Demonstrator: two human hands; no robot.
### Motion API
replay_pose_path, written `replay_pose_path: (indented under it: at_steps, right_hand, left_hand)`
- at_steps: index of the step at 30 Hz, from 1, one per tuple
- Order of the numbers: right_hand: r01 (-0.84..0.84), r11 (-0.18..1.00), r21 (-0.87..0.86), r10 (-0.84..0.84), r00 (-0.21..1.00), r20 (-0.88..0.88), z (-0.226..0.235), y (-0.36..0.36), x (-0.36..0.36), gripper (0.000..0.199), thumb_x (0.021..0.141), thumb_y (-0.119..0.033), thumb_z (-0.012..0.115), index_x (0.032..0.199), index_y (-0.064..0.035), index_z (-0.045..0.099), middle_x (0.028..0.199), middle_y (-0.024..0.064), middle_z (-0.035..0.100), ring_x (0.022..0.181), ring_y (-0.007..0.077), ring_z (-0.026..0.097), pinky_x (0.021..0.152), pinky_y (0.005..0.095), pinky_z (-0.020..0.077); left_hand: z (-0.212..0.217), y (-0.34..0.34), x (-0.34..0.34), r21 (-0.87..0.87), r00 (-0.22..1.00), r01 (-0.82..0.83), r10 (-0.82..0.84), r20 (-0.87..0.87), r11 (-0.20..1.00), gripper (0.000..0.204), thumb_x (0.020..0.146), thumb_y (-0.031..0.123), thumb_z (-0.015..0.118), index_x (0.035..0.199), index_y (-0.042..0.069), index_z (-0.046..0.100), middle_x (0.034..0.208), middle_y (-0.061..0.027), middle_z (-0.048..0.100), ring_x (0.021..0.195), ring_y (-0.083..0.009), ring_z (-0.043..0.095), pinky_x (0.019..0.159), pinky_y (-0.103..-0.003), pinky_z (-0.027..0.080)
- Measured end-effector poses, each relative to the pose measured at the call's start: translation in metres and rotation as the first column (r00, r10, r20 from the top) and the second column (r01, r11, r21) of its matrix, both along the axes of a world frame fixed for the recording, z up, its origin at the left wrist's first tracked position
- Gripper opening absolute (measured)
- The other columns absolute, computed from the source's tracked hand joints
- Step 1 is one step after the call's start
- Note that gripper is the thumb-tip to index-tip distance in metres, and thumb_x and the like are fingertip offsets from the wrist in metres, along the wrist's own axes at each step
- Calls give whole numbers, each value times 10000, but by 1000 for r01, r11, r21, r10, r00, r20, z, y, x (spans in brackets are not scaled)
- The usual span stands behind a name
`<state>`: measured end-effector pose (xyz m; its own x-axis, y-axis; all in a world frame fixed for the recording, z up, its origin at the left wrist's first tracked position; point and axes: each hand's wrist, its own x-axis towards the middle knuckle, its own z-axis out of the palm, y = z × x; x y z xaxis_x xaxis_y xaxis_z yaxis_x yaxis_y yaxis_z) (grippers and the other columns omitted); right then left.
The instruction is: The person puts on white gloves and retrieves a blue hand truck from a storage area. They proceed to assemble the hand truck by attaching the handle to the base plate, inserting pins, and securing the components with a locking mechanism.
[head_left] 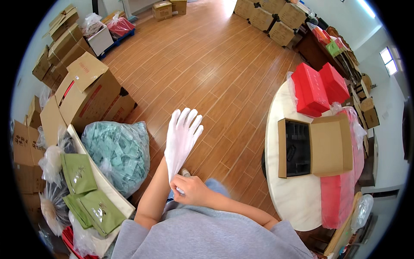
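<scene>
My left hand [183,134] is raised over the wooden floor with its fingers spread, inside a thin white glove [178,149] that reaches to the wrist. My right hand [189,190] pinches the cuff of that glove at the left wrist, fingers closed on the fabric. Both forearms come up from my grey top at the lower edge. A small light object shows just above the right hand, too small to make out.
A round white table [286,196] stands at the right with an open brown box [317,149] holding a black insert and red boxes [319,88]. At left are a clear bag of teal packets [118,155], green pouches [86,190] and stacked cardboard cartons [86,88].
</scene>
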<state>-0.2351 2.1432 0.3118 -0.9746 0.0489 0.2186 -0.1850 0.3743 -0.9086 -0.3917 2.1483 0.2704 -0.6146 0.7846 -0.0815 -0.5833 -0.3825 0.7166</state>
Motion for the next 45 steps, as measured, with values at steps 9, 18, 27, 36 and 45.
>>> replay_pose_path:
  at_steps: [9, 18, 27, 36, 45]
  right_hand:
    - [250, 946, -205, -220, 962, 160, -31, 133, -110, 163, 823, -91, 620, 885, -37, 480, 782, 72, 572, 698, 189, 604, 631, 321, 485]
    - [211, 955, -209, -190, 975, 115, -26, 294, -257, 252, 920, -283, 561, 997, -43, 554, 794, 147, 609, 709, 301, 616, 621, 393, 474]
    - [153, 910, -385, -46, 961, 274, -22, 411, -371, 187, 962, -171, 484, 950, 9, 536, 725, 58, 567, 675, 134, 550, 629, 288, 451]
    - [79, 991, -111, -58, 983, 176, -8, 517, -553, 153, 916, -157, 532, 841, -24, 544, 691, 123, 566, 600, 219, 545, 566, 337, 432]
    - [-147, 987, 59, 135, 976, 171, 4, 603, -717, 147, 905, -145, 542, 808, -35, 529, 692, 92, 557, 612, 214, 558, 569, 321, 442]
  left_hand:
    - [41, 130, -113, 437, 732, -39, -272, 625, 899, 903, 844, 734, 381, 1402, 27, 322, 1450, -133, 366, 1330, -289, 370, 1085, -503, 315]
    - [83, 262, -235, 530, 811, -191, -171, 560, 826, 647, 885, 546, 498, 1298, 49, 497, 1357, -120, 500, 1302, -262, 421, 1114, -484, 277]
    - [88, 363, -347, 550, 817, -289, -98, 569, 784, 602, 903, 531, 505, 1228, 29, 575, 1341, -139, 519, 1291, -270, 438, 1110, -469, 291]
    - [79, 445, -512, 490, 786, -325, -57, 615, 809, 509, 893, 534, 529, 1135, 92, 607, 1223, -84, 585, 1165, -253, 529, 1029, -478, 392]
    - [93, 519, -715, 481, 887, -168, -81, 455, 860, 284, 990, 355, 451, 943, 119, 601, 694, 33, 541, 549, -86, 485, 430, -212, 415]
